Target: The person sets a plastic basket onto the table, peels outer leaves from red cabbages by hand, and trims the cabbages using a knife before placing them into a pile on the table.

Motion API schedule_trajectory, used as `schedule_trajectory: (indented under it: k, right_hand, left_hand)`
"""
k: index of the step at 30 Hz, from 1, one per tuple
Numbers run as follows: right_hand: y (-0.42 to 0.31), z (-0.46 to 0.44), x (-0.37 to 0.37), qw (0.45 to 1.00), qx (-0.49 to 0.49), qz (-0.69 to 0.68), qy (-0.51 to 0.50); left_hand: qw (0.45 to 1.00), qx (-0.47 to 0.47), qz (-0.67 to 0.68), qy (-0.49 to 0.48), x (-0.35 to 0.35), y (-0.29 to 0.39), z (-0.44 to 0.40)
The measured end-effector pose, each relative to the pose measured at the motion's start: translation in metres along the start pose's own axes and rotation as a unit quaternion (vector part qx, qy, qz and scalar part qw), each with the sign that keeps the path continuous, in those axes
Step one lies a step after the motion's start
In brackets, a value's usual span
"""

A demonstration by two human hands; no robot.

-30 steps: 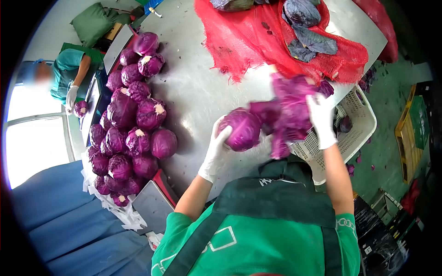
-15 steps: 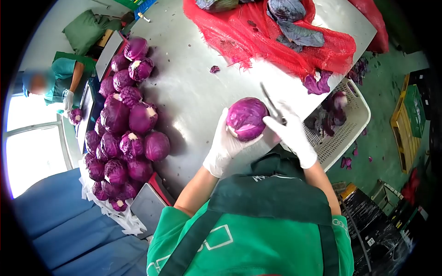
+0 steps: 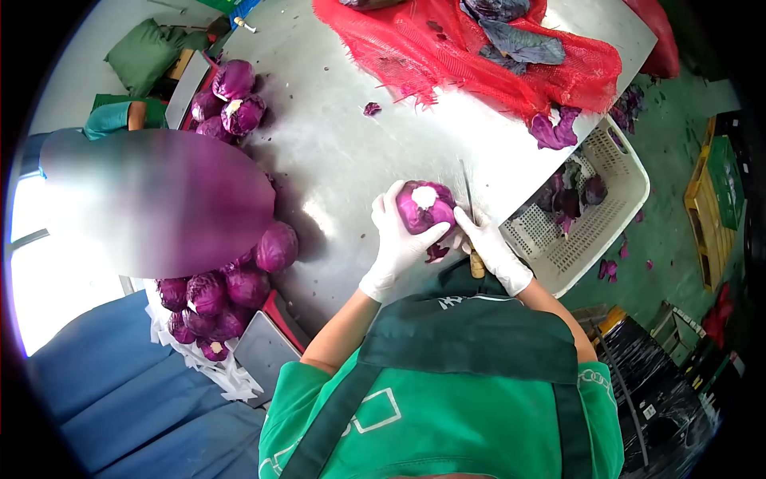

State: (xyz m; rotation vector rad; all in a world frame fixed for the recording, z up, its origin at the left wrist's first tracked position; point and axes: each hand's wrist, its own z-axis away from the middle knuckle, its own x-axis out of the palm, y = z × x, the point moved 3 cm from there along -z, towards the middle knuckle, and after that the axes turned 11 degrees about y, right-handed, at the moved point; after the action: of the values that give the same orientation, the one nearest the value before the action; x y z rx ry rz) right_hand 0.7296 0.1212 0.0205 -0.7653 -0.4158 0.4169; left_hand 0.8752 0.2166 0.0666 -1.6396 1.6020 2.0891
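Observation:
My left hand [image 3: 396, 243], in a white glove, is closed round a purple cabbage [image 3: 421, 209] whose pale cut stem faces up. In my right hand [image 3: 488, 242], also gloved, is a knife [image 3: 476, 264], its wooden handle toward me and its thin blade pointing away. The fingertips of my right hand touch the cabbage's right side. A dark loose leaf [image 3: 436, 253] hangs below the cabbage. To the left, cabbages [image 3: 276, 247] are piled along the table, partly hidden by a large blur.
A red mesh bag [image 3: 447, 48] with dark cabbage leaves lies on the metal table [image 3: 335, 144]. A white crate [image 3: 630, 195] with leaves stands at the right, below the table edge. Another person's sleeve [image 3: 108, 120] shows at the far left.
The torn leaves left my right hand, which now holds the knife. The cabbage has been turned stem up. A large purple blur now covers part of the pile and the other person.

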Motion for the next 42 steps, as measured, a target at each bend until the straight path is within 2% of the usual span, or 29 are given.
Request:
schedule_trajectory:
  k: [1,2,3,4,5,7,9,12,17,20,21,23,25,27,28,34,36,38,39,40,41,42]
  right_hand:
    - [0.0,0.003,-0.003,0.999,0.019,0.031,0.003]
    - [0.002,-0.002,-0.006,0.998,-0.041,0.044,0.022]
    - [-0.002,-0.002,-0.017,0.987,-0.095,0.096,0.085]
    - [-0.007,-0.005,-0.029,0.958,-0.177,0.185,0.131]
    - [-0.015,-0.007,-0.039,0.912,-0.253,0.272,0.175]
    - [-0.024,-0.003,-0.042,0.876,-0.37,0.257,0.173]
    - [-0.04,0.016,-0.036,0.839,-0.373,0.372,0.134]
    - [-0.024,0.021,-0.034,0.83,-0.32,0.442,0.114]
    - [-0.034,0.038,-0.019,0.808,-0.339,0.47,0.109]
    - [-0.035,0.026,-0.017,0.815,-0.229,0.525,0.09]
    - [-0.033,0.021,-0.019,0.815,-0.226,0.525,0.089]
    - [-0.032,0.015,-0.02,0.841,-0.27,0.463,0.076]
    - [-0.041,0.022,-0.02,0.848,-0.268,0.452,0.06]
    - [-0.046,0.03,-0.014,0.849,-0.219,0.48,0.029]
    - [-0.033,0.026,-0.015,0.847,-0.265,0.458,0.056]
    - [-0.04,0.014,-0.009,0.822,-0.236,0.513,0.07]
    - [-0.038,0.006,-0.01,0.84,-0.235,0.483,0.084]
    - [-0.025,-0.013,-0.021,0.868,-0.198,0.434,0.136]
    - [-0.031,-0.023,-0.029,0.856,-0.156,0.476,0.129]
    - [-0.036,-0.027,-0.034,0.866,-0.139,0.47,0.098]
    - [-0.031,-0.034,-0.04,0.87,-0.19,0.444,0.094]
    - [-0.029,-0.042,-0.041,0.872,-0.189,0.441,0.094]
  left_hand:
    - [1.0,0.004,-0.001,-0.006,0.0,0.005,-0.004]
    - [0.999,0.007,0.01,-0.03,0.002,0.012,-0.009]
    - [0.998,0.011,0.022,-0.055,0.005,0.017,-0.013]
    - [0.994,-0.018,0.023,-0.104,0.009,0.017,-0.013]
    - [0.993,-0.011,0.022,-0.112,0.014,0.017,-0.014]
    - [0.993,0.014,0.046,-0.104,0.022,0.014,-0.014]
    - [0.989,0.027,0.072,-0.126,0.024,0.019,-0.017]
    - [0.986,0.032,0.105,-0.125,0.031,0.008,-0.018]
    - [0.988,0.027,0.082,-0.131,0.029,0.012,-0.018]
    - [0.987,0.064,0.061,-0.138,0.026,0.016,-0.021]
    - [0.984,0.092,0.055,-0.144,0.026,0.016,-0.021]
    - [0.985,0.077,0.062,-0.143,0.024,0.018,-0.022]
    - [0.985,0.062,0.073,-0.142,0.021,0.016,-0.021]
    - [0.987,0.058,0.071,-0.135,0.021,0.014,-0.02]
    - [0.987,0.061,0.069,-0.129,0.021,0.014,-0.02]
    - [0.987,0.056,0.063,-0.14,0.023,0.017,-0.024]
    - [0.987,0.049,0.065,-0.139,0.021,0.021,-0.026]
    - [0.978,0.139,0.035,-0.153,0.017,0.034,-0.02]
    - [0.973,0.172,0.026,-0.151,0.017,0.031,-0.014]
    - [0.972,0.178,0.043,-0.15,0.014,0.029,-0.012]
    - [0.97,0.182,0.059,-0.15,0.01,0.026,-0.011]
    - [0.97,0.169,0.089,-0.152,0.008,0.012,-0.01]
